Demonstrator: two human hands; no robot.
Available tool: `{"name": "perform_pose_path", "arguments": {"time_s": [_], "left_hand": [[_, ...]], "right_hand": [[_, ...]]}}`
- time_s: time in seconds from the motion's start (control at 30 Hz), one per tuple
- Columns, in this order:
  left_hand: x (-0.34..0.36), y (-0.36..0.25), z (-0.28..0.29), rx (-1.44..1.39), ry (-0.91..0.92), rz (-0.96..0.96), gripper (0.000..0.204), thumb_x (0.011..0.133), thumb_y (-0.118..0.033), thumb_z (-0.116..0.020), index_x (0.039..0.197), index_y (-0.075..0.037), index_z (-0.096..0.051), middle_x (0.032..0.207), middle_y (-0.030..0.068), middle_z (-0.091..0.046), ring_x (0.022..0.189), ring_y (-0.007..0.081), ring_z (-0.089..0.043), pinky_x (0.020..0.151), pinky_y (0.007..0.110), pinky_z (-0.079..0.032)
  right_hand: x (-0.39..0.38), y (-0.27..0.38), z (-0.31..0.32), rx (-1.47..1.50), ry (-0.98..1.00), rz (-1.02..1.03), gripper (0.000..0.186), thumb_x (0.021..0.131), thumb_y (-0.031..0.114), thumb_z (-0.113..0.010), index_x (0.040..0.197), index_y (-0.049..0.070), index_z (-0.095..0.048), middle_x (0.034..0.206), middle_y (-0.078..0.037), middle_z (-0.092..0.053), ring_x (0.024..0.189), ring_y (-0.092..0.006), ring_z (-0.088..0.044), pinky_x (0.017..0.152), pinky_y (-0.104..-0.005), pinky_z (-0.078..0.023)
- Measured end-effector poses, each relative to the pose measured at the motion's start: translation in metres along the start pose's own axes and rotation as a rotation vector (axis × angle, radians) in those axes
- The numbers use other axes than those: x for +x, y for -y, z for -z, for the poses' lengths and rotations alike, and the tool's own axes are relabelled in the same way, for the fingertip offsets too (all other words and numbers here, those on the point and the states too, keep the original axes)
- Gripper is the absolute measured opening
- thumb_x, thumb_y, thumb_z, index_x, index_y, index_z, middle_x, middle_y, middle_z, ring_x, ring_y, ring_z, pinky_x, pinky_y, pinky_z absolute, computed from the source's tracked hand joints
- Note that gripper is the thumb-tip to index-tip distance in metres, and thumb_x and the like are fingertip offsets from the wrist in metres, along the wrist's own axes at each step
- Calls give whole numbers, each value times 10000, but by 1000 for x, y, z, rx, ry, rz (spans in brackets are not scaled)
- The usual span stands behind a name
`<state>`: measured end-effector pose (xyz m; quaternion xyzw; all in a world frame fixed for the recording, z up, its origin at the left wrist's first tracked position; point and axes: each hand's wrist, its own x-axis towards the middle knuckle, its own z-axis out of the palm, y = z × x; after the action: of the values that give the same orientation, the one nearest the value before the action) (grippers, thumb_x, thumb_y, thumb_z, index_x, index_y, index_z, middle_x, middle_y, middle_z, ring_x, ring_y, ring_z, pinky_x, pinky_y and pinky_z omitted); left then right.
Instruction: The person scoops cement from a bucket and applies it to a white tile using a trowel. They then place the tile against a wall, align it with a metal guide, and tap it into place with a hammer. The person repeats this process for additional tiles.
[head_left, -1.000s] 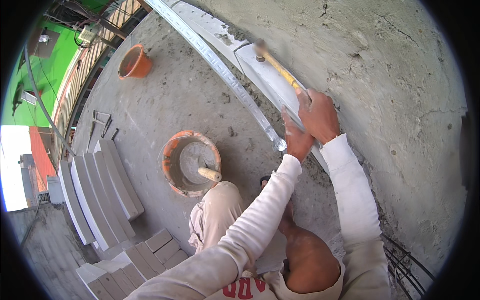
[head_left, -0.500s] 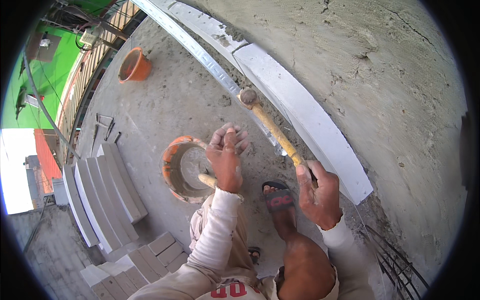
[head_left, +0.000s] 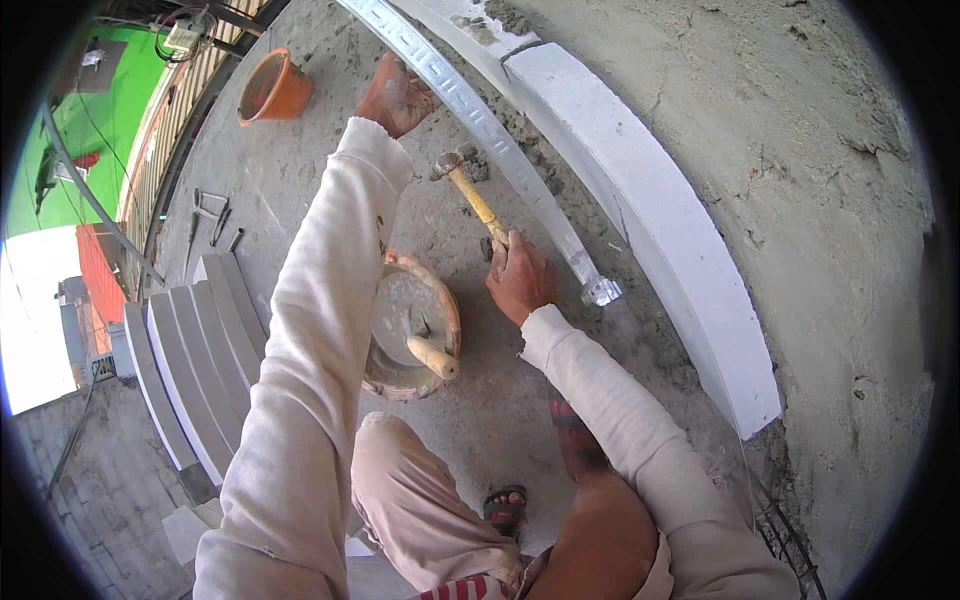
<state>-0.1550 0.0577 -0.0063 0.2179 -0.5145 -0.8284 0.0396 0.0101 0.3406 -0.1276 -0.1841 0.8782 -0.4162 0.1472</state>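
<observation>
My right hand [head_left: 522, 277] is closed round the end of a hammer's yellow handle [head_left: 477, 207]. The hammer's mortar-caked head [head_left: 455, 160] is low over the rough floor. Farther off, my left hand [head_left: 393, 98] is at the near edge of a long silvery metal bar [head_left: 490, 140], its fingers curled at the edge and partly hidden. The bar runs beside a row of white blocks [head_left: 640, 190] set along the wall. Between my arms, a mortar-smeared orange bucket [head_left: 455, 310] holds grey mortar and a trowel with a wooden handle [head_left: 433, 357].
A second orange bucket [head_left: 277, 88] stands at the far left. Several metal tools [head_left: 208, 215] lie on the floor below it. White blocks [head_left: 190, 370] are stacked at left. A rough plastered wall [head_left: 800, 200] rises at right, with dark rebar [head_left: 790, 535] low beside it.
My left hand has gone from above the mortar bucket out to the metal bar. The hammer has come off the bar and moved left with my right hand. The bar shows more of its face.
</observation>
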Motion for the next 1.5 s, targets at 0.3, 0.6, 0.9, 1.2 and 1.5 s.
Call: {"name": "perform_pose_path", "arguments": {"time_s": [0.3, 0.6, 0.9, 1.2, 1.5], "left_hand": [[69, 29, -16, 197, 51, -54, 710, 1051, -492, -647, 1537, -23, -430, 1279, 236, -627, 1088, 345, -711, 896, 502, -649], [86, 32, -10, 239, 86, -50, 681, 1042, -549, -632, 1539, -111, -474, 1237, 183, -676, 1030, 324, -748, 855, 498, -666], [91, 35, -3, 262, 145, -87, 615, 1066, -591, -575, 1523, -183, -530, 1181, 133, -725, 974, 294, -779, 823, 488, -685], [92, 38, -17, 238, 96, -31, 637, 985, -568, -702, 1445, -142, -584, 1182, 167, -711, 953, 345, -772, 802, 490, -687], [79, 25, -42, 276, 21, -8, 651, 1029, -430, -668, 1491, -5, -497, 1332, 282, -609, 1101, 448, -724, 868, 482, -698]], "right_hand": [[59, -17, -46, -160, -67, 56, 375, 1022, 217, -652, 1316, -9, -594, 1070, -237, -695, 957, -445, -713, 827, -553, -563], [76, -14, -35, -29, 93, -187, 391, 991, 218, -693, 1306, -1, -616, 1245, -255, -694, 1130, -464, -678, 983, -527, -530], [78, -21, -28, 34, 103, -130, 395, 1031, 257, -647, 1354, 33, -609, 1247, -262, -703, 1145, -467, -666, 989, -533, -521], [73, -34, -41, 24, 81, -179, 555, 920, 197, -732, 1425, 32, -575, 1316, -261, -681, 1188, -462, -660, 1039, -524, -513], [60, -27, -33, -34, 22, -55, 606, 880, 190, -805, 1420, 43, -572, 1356, -244, -659, 1254, -430, -633, 1054, -504, -500]]}}
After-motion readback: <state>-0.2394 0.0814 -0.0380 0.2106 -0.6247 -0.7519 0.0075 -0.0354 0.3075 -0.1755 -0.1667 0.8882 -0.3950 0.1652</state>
